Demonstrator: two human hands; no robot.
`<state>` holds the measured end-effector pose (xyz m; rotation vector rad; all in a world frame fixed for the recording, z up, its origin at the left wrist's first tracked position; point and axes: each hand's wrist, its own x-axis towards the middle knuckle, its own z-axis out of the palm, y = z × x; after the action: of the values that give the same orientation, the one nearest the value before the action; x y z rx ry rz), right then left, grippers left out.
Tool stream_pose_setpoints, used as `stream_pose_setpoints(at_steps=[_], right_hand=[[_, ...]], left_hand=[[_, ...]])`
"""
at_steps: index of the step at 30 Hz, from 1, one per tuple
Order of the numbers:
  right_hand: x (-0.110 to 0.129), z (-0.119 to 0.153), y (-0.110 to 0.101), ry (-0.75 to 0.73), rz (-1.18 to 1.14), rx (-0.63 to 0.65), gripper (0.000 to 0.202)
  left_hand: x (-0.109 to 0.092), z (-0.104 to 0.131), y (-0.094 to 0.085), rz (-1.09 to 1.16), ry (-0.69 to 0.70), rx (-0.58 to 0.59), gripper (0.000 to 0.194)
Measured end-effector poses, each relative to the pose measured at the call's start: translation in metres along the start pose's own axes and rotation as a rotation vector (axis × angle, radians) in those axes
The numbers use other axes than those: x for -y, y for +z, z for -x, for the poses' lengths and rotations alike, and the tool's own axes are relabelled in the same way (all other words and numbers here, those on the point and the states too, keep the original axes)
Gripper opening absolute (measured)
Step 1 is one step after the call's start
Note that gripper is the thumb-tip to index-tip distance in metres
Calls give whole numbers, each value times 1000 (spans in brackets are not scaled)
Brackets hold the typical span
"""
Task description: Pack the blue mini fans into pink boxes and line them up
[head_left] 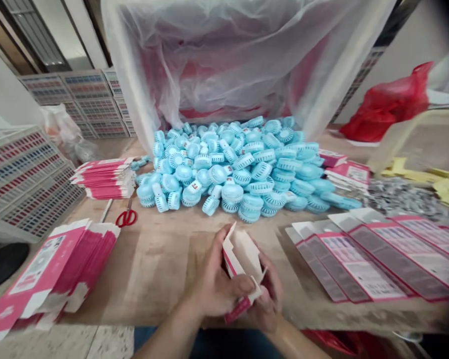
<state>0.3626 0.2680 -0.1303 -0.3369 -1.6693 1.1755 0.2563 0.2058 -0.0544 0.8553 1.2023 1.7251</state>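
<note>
A small cardboard box (244,252), pink outside and pale inside, is held between both hands above the front of the table. Its upper end gapes, showing the bare inside, and its flaps stick out. My left hand (219,279) is closed round the left side, with the thumb lying across the lower flap. On the right side, my right hand (269,294) grips the box, its fingers partly hidden behind the card. Beyond the hands lies a big heap of light-blue handheld fans (232,169).
Flattened pink cartons (56,274) lie at left, with another stack (104,178) behind. Red-handled scissors (127,217) rest nearby. Printed grey-and-pink cartons (359,259) spread at right, near small grey parts (404,199) and a red bag (389,102). A plastic-lined box (232,60) stands behind the fans.
</note>
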Motion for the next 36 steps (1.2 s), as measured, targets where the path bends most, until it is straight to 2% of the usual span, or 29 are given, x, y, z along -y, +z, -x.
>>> stream_pose_setpoints(at_steps=[2,3,6,7,9,12,15,17,20,23,27,28,31,34,36], right_hand=[[5,-5,-7,-112,-22,-6,53],[7,-7,-9,-149,-35,-7,51],[12,-14,-8,-169,-104,-29,47],[15,-16,-7,-163,-132,-42,45],[20,-20,-7,-146,-160,-71,41],[25,-25,-12,-149,-115,-110,40],[21,-25,-16,-190,-33,-120,39],[16,-21,-17,-199,6,-110,39],[11,-10,-16,-130,22,-81,39],[7,1,-13,-36,21,-71,41],[0,8,-12,-2,16,-80,41],[-1,9,-12,5,17,-82,40],[-4,11,-15,-6,22,-95,39],[-7,13,-17,-53,53,-80,41],[-10,14,-18,-71,73,-49,43]], left_hand=[[-8,0,0,98,-72,98,98],[-12,1,1,97,-64,88,87],[-19,3,4,-114,119,-59,33],[-20,4,5,-220,207,-85,26],[-20,7,7,-369,318,-24,31],[-17,7,5,-317,276,145,42],[-6,0,1,-262,301,168,37],[2,-6,-2,-179,330,186,27],[13,-15,-6,26,231,195,23],[17,-18,-7,7,137,163,16],[15,-9,-2,-87,-8,73,32],[14,-6,0,-119,-46,37,31],[12,3,6,-223,-20,-51,20],[17,6,10,-80,69,-92,24],[25,8,11,151,-48,-252,39]])
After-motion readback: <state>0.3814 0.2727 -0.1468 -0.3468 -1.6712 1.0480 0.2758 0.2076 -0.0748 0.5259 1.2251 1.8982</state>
